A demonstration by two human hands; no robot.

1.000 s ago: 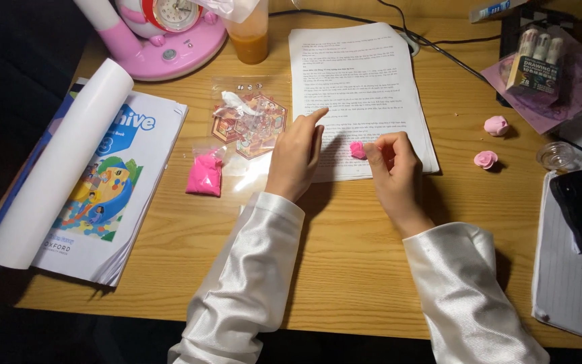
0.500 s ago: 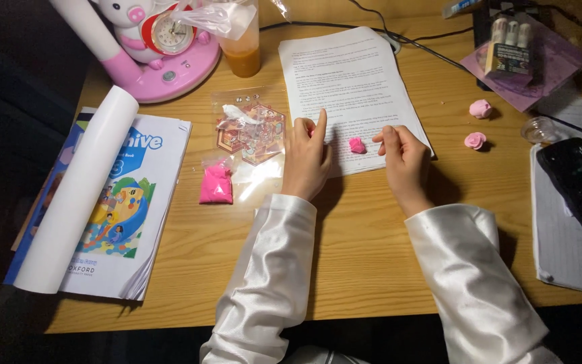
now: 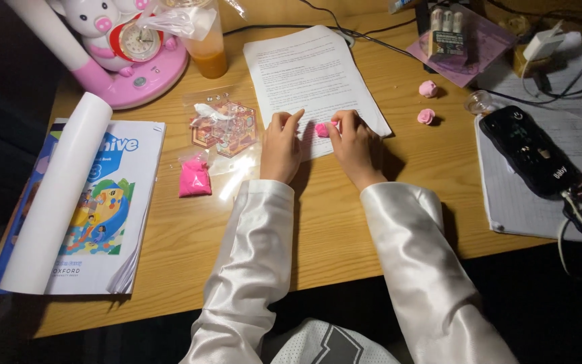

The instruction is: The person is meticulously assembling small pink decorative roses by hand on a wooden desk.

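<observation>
Now small bright pink clay lump (image 3: 320, 129), rounded, on printed sheet (image 3: 304, 74), right hand (image 3: 353, 145) grip pinching it, left hand (image 3: 281, 145) flat, open

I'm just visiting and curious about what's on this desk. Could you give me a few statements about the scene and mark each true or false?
1. The right hand touches a small pink clay piece on the printed sheet. True.
2. The left hand grips the pink bag of clay. False: the bag lies apart on the desk; the hand rests flat on the sheet.
3. Two pink clay roses lie right of the sheet. True.
4. The black phone lies on the picture book. False: it lies on a notebook at the right.
</observation>
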